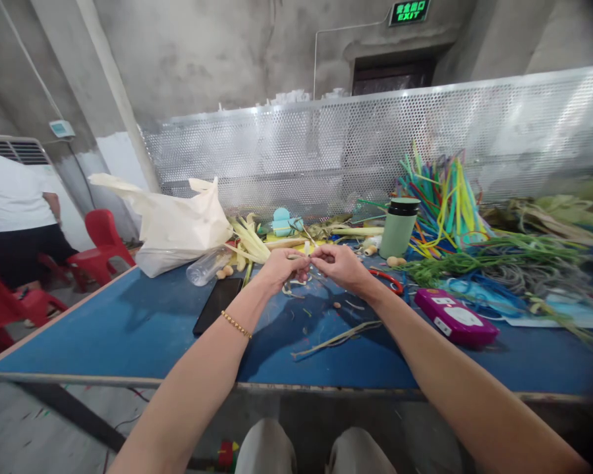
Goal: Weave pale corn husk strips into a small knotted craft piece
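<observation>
Over the middle of the blue table (143, 329), both hands meet with fingertips nearly touching. My left hand (284, 268) is closed in a pinch on a small pale strip (307, 248) that sticks up between the fingers. My right hand (343, 264) pinches at the same spot, its thumb and forefinger pressed together at the strip. Exactly how the strip runs between the fingertips is hidden. Beneath the hands lie pale curled scraps (296, 288) and a long dry stalk (336, 340). Scissors with red handles (388, 282) rest beside my right wrist.
Left: a white plastic bag (178, 227), clear bottle (202, 268) and black phone (218, 306). Right: a green tumbler (399, 229), purple box (454, 317), colourful strips (449, 204) and green stalks (504, 260). A perforated metal panel (257, 158) stands behind. A person (14, 197) is near red chairs (103, 240).
</observation>
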The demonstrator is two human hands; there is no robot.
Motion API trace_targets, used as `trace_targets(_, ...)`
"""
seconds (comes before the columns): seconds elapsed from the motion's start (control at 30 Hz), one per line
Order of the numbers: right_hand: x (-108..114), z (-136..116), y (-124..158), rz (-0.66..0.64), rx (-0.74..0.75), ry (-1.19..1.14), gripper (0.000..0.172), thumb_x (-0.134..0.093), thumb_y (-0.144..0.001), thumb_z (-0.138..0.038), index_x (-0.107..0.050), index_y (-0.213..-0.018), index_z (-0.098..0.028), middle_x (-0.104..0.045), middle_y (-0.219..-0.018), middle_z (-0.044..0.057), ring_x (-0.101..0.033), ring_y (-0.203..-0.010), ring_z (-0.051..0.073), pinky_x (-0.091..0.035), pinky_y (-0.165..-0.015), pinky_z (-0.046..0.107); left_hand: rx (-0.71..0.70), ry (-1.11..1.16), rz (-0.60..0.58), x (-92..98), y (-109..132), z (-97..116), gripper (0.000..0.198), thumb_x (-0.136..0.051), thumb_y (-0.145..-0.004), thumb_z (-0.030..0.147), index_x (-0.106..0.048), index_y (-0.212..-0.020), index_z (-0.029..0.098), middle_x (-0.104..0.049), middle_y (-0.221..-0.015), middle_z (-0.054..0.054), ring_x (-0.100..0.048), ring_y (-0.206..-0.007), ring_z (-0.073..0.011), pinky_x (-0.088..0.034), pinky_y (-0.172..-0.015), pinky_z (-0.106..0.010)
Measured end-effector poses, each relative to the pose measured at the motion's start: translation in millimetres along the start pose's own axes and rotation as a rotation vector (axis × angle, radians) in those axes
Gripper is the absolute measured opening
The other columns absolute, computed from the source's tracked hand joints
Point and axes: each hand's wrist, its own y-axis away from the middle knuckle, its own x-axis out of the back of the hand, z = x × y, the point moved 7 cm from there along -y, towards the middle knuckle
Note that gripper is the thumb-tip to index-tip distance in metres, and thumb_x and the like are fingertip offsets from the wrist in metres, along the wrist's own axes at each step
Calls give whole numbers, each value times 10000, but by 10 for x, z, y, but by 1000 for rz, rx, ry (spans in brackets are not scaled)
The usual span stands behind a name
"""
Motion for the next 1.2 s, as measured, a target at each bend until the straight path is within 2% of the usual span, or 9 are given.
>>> trace_targets(0.37, -16, -69, -9, -54, 23, -83, 201, -580, -751, -318, -682, -721, -148, -625, -605, 14, -521, -549, 127, -388, -528, 245, -5, 26, -7, -20, 38, 45, 147, -722, -792, 141, -595, -737, 91, -616, -578, -15, -586, -445, -110, -458, -476, -233)
trace_targets(0.57, -13, -28, -16, -61, 1, -110, 203, -590, -751, -329, -688, -746, -151, -613, -576, 3, -509, -510, 121, -385, -500, 240, 0, 45, -5, -15, 34, 36, 146, -729, -786, 147, -601, -742, 94, -612, -576, -11, -580, -444, -108, -460, -487, -236)
trace_targets(0.67, 27, -19, -5, -25, -3, -68, 214, -590, -765, -344, -689, -741, -156, -615, -576, 6, -519, -519, 128, -392, -506, 244, 13, 88, -44, -27, 14, 9, 110, -697, -805, 131, -606, -760, 89, -639, -623, -33, -608, -488, -121, -493, -535, -258)
trace_targets(0.8, 57, -29, 24, -5, -38, -33, 343, -537, -849, -440, -648, -678, -164, -539, -506, -7, -497, -493, 125, -374, -500, 248, 64, 135, -127, -74, 3, -40, 98, -663, -830, 126, -599, -770, 85, -664, -681, -69, -643, -548, -140, -520, -597, -284)
trace_targets(0.97, 37, -4, 18, 15, -80, -182, 266, -645, -772, -436, -631, -777, -170, -554, -552, -23, -487, -489, 114, -381, -477, 235, 65, 136, -146, -108, 30, -29, 103, -653, -850, 152, -612, -792, 77, -668, -690, -77, -649, -560, -146, -521, -610, -290)
trace_targets(1.07, 17, 13, 9, 15, -85, -270, 265, -659, -756, -434, -601, -732, -176, -545, -552, -27, -496, -501, 110, -407, -492, 231, 57, 132, -135, -112, 38, -25, 158, -697, -837, 211, -626, -797, 76, -667, -677, -70, -647, -558, -143, -517, -607, -287)
trace_targets(1.2, 2, 5, 13, 11, -85, -276, 244, -652, -752, -404, -573, -686, -182, -545, -542, -28, -502, -503, 110, -412, -504, 234, 54, 115, -101, -90, 27, -52, 185, -750, -785, 210, -615, -747, 88, -658, -640, -51, -628, -518, -135, -504, -567, -277)
